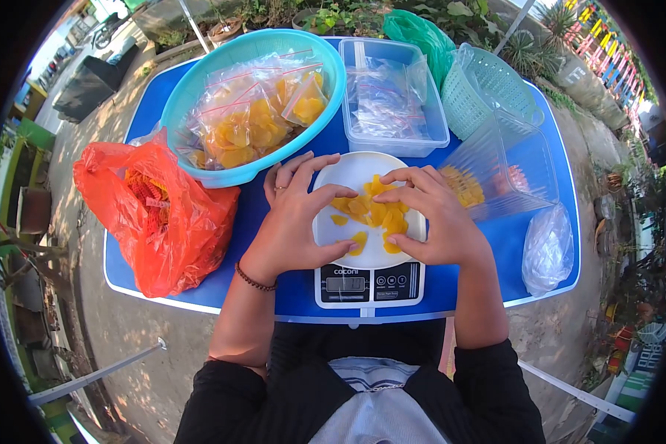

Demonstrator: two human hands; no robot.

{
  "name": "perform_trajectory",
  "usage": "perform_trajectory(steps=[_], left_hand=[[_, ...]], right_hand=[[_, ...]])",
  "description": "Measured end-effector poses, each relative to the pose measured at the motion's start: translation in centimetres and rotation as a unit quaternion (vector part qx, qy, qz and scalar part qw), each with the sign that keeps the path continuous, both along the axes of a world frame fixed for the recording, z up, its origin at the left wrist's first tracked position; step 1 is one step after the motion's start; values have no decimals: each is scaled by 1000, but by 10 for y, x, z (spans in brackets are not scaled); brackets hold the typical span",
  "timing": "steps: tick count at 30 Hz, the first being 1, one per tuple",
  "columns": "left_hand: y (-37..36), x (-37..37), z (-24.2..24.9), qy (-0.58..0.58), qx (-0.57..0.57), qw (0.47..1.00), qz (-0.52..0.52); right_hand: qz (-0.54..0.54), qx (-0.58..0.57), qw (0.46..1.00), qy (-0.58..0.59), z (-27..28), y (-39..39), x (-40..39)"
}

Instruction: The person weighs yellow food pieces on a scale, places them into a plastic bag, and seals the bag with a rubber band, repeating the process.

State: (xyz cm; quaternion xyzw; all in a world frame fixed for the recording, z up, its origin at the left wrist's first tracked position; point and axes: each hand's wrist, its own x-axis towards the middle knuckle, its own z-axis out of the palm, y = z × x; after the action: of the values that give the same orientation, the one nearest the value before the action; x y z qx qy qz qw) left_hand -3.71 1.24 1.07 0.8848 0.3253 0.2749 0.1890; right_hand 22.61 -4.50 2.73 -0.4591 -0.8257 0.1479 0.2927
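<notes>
Yellow chip-like slices (pixel 377 212) lie loose on a round white plate (pixel 327 226). The plate sits on a kitchen scale (pixel 369 287), whose display is lit but hard to read. My left hand (pixel 292 214) is at the plate's left side, thumb and fingers spread, the thumb tip by a slice near the front. From the right, my right hand (pixel 444 214) reaches over the plate with curved, parted fingers. Its fingertips touch the slices, and no slice is plainly lifted.
A turquoise basin (pixel 333 100) of bagged yellow slices stands at back left. Beside it are a clear tub (pixel 396 144) of plastic bags and a green basket (pixel 488 89). A tipped clear container (pixel 529 177) lies right; an orange bag (pixel 200 229), left; a bundled plastic bag (pixel 547 251), far right.
</notes>
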Motion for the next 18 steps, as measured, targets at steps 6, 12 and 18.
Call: perform_trajectory(steps=[6, 12, 18], left_hand=[[4, 5, -8, -22, 56, 997, 40], [8, 3, -9, -136, 100, 983, 69], [6, 2, -7, -169, 71, 981, 69]], right_hand=[[-11, 24, 996, 84, -19, 1, -14], [-79, 97, 983, 132, -25, 0, -14], [-90, 190, 976, 49, -15, 7, -13]])
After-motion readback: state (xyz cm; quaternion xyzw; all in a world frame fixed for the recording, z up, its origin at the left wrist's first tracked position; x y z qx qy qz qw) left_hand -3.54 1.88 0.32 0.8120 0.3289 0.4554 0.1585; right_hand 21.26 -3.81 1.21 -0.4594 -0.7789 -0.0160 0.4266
